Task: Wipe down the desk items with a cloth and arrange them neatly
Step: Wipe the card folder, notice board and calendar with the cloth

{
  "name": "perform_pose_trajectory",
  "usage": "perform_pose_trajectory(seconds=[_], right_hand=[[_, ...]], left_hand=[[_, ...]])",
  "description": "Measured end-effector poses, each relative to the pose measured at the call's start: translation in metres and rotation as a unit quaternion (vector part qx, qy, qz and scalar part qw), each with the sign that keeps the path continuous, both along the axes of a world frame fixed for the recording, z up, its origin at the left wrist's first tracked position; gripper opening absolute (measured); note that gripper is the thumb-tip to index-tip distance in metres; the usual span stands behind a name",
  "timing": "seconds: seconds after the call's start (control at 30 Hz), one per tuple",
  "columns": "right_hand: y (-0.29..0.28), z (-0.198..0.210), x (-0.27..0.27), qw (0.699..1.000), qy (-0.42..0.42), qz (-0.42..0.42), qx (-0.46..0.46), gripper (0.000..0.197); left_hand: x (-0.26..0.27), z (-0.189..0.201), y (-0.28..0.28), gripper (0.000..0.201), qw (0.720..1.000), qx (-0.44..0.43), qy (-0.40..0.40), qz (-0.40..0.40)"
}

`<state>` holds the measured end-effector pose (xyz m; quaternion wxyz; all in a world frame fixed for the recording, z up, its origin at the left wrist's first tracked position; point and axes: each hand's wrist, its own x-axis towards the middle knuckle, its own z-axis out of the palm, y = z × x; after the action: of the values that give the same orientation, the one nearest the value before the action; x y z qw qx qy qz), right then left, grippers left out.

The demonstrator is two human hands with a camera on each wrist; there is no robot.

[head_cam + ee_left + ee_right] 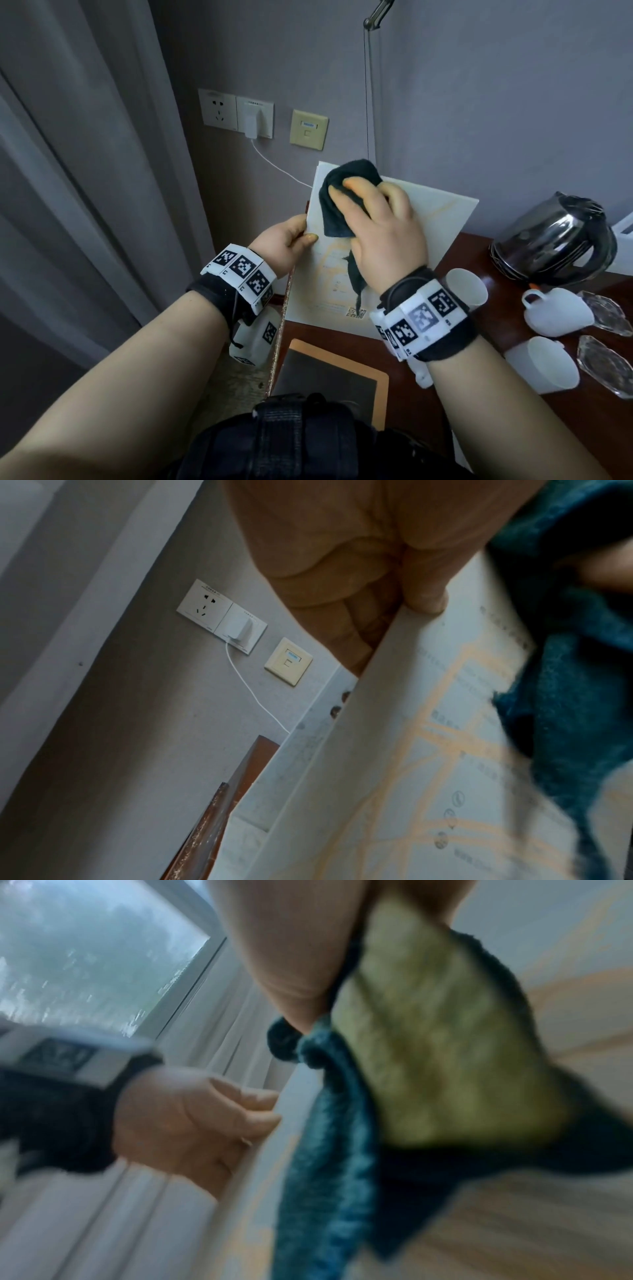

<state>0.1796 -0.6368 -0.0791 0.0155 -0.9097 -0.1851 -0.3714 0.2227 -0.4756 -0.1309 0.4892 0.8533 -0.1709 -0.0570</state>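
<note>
Grey wall and a curtain (68,171) behind, dark reddish wood bench (455,277) tucked in the corner, so that's your setup. You've got the big white card (428,219) with the orange line print propped up on its bottom edge on the bench, tilted back toward the wall. Your left hand (284,243) pinches its left edge, thumb on the front and fingers curled round behind. Your right hand (383,233) has the dark teal cloth (337,209) bunched under the fingers and pressed flat against the upper part of the card's face, with a tail of cloth hanging down under the palm. Off to the right, near each other, sit a steel kettle (551,240), three white cups (555,311) lying on their sides, and a couple of clear glass coasters (606,363). Closer to you, a dark pad with an orange border (329,373) lies flat. On the wall there's a socket (219,108), a white charger (251,126) plugged in with its cable running behind the card, and a beige data port (308,130).
</note>
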Motion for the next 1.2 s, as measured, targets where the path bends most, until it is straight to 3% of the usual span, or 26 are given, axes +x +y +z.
perform_pose_trajectory(seconds=[0.2,0.33,0.4,0.47,0.57,0.67,0.8,0.93,1.03,1.2], right_hand=[[-0.036,-0.009,-0.015,0.994,-0.014,-0.073,0.082,0.056],[-0.053,-0.004,-0.025,0.945,0.035,-0.195,0.259,0.060],[-0.044,-0.005,-0.025,0.935,0.049,-0.186,0.298,0.058],[-0.026,-0.009,-0.024,0.945,0.067,-0.132,0.291,0.057],[-0.017,-0.013,-0.026,0.953,0.088,-0.078,0.281,0.057],[-0.034,-0.007,-0.029,0.934,0.060,-0.088,0.340,0.056],[-0.051,0.002,-0.031,0.920,0.044,-0.104,0.375,0.055],[-0.052,-0.006,-0.027,0.919,0.037,-0.109,0.377,0.059],[-0.040,-0.013,-0.024,0.925,0.053,-0.120,0.358,0.060],[-0.022,-0.028,-0.027,0.968,0.082,-0.042,0.233,0.064]], left_hand=[[-0.002,0.000,-0.006,0.027,1.000,-0.005,0.000,-0.011],[-0.005,-0.002,-0.011,0.026,0.999,0.009,-0.001,-0.032],[-0.006,-0.001,-0.012,0.026,0.999,0.012,-0.006,-0.031],[-0.007,0.001,-0.011,0.024,0.999,-0.010,0.012,-0.029],[-0.011,0.004,-0.007,0.016,0.993,-0.089,0.068,-0.028],[-0.014,0.011,-0.002,0.017,0.986,-0.156,0.065,-0.006],[-0.010,0.037,0.004,0.026,0.978,-0.196,-0.056,0.049],[0.001,0.063,-0.004,0.054,0.977,-0.125,-0.168,-0.037],[0.009,0.067,-0.016,0.046,0.962,-0.018,-0.261,-0.083],[0.013,0.060,-0.020,0.039,0.947,-0.019,-0.312,-0.077]])
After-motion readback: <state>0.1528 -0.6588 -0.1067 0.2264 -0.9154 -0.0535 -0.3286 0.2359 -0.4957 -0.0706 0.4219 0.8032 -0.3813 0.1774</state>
